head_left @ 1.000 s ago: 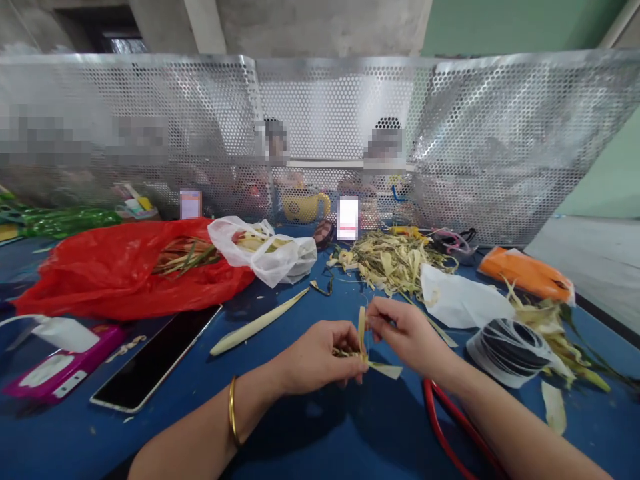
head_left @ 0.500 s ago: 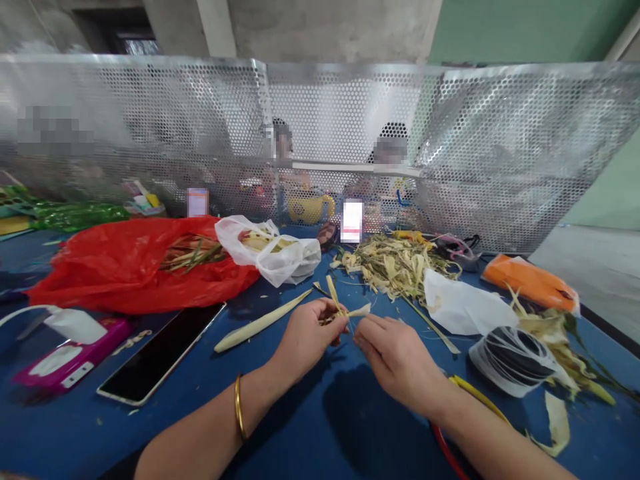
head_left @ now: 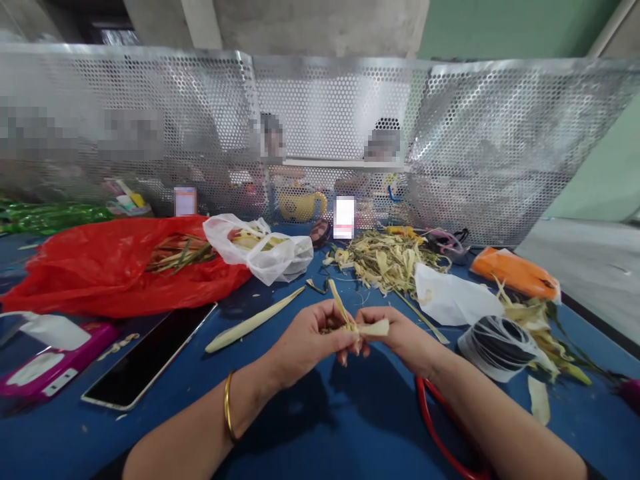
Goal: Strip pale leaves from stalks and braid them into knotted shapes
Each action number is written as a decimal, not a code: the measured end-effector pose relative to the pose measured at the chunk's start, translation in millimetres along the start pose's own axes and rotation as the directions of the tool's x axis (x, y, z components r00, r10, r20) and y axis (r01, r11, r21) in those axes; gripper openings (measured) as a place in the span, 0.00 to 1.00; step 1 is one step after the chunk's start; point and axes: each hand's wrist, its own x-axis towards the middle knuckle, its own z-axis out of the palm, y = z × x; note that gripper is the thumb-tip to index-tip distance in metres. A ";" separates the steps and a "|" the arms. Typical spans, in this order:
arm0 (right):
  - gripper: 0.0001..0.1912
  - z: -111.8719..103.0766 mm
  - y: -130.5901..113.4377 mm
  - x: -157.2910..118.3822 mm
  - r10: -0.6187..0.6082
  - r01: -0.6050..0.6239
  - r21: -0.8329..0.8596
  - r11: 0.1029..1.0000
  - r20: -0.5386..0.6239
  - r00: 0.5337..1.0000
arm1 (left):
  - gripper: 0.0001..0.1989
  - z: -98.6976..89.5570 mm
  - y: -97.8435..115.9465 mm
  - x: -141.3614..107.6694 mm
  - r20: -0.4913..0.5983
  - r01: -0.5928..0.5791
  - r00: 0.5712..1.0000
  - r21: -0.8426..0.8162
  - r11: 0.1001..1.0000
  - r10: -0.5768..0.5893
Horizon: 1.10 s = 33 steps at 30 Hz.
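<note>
My left hand (head_left: 317, 337) is closed in a pinch on a small piece made of dried corn husk strips (head_left: 376, 328). One narrow strip stands up from it, and a wider pale end points right. My right hand (head_left: 400, 333) meets the left at the same piece, its fingers bent around it; the fingertips are partly hidden. A long pale husk leaf (head_left: 255, 321) lies on the blue table (head_left: 280, 440) left of my hands. Beyond them is a heap of dried husk scraps (head_left: 395, 260).
At left lie a red plastic bag (head_left: 95, 260), a white bag (head_left: 285, 260), a black phone (head_left: 150, 357) and a magenta power strip (head_left: 60, 363). To the right are a spool of line (head_left: 495, 347), red-handled tool (head_left: 435, 423) and orange packet (head_left: 515, 272). A perforated metal screen (head_left: 330, 93) stands behind.
My right hand has moved in against the left and now grips the husk piece too. The camera view has shifted slightly to the right.
</note>
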 end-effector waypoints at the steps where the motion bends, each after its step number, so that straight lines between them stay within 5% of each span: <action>1: 0.15 2.5 1.7 0.6 0.006 -0.006 0.048 0.999 -0.002 1.000 | 0.11 0.1 -0.9 1.3 -0.060 -0.025 0.998 -0.003 1.000 0.025; 4: 0.14 10.0 5.7 1.4 0.006 -0.003 0.067 0.998 -0.041 0.999 | 0.10 -0.9 -3.0 4.8 -0.242 -0.053 0.968 0.085 0.995 0.072; 7: 0.14 17.9 6.7 -1.5 -0.062 0.023 -0.226 0.974 -0.164 0.985 | 0.08 -3.0 -5.3 6.5 -0.370 -0.002 0.924 0.255 0.967 0.099; 9: 0.13 22.9 5.1 -6.2 -0.217 0.067 -0.561 0.825 -0.205 0.955 | 0.07 -4.4 -8.0 6.6 -0.399 0.037 0.908 0.383 0.923 0.129; 11: 0.13 25.2 1.8 -11.4 -0.393 0.116 -0.813 0.571 -0.147 0.908 | 0.05 -5.0 -10.7 6.1 -0.365 0.059 0.921 0.470 0.881 0.133; 13: 0.12 22.6 -2.4 -15.0 -0.479 0.153 -0.903 0.402 -0.065 0.875 | 0.04 -5.1 -11.8 5.2 -0.277 0.082 0.959 0.457 0.886 0.054; 14: 0.12 19.4 -4.3 -15.6 -0.475 0.160 -0.905 0.394 -0.051 0.878 | 0.05 -5.0 -11.3 4.6 -0.215 0.103 0.976 0.416 0.904 -0.012; 17: 0.13 5.2 -7.5 -12.8 -0.324 0.137 -0.767 0.627 -0.097 0.941 | 0.07 -4.8 -6.6 2.6 -0.002 0.164 0.986 0.261 0.951 -0.169; 19: 0.14 -3.1 -6.9 -9.1 -0.123 0.058 -0.527 0.848 -0.089 0.988 | 0.08 -4.7 -2.8 1.3 0.101 0.172 0.976 0.175 0.970 -0.191; 21: 0.16 -6.9 -4.6 -5.9 0.052 -0.060 -0.252 0.966 -0.039 0.998 | 0.09 -4.2 -0.6 0.6 0.138 0.168 0.975 0.073 0.983 -0.176; 25: 0.18 -0.1 2.7 -2.6 0.083 -0.083 0.008 0.997 -0.049 0.995 | 0.15 -1.7 -1.8 2.9 0.027 0.107 0.994 -0.152 0.983 -0.104; 29: 0.17 13.0 9.0 0.2 0.059 -0.036 0.135 0.990 -0.169 0.984 | 0.17 -0.6 -3.9 8.1 -0.177 0.051 0.981 -0.178 0.983 -0.083; 33: 0.18 22.8 11.9 -0.7 0.007 -0.027 -0.058 0.998 -0.308 0.951 | 0.13 -2.1 -7.1 10.9 -0.332 0.032 0.942 -0.026 0.999 -0.039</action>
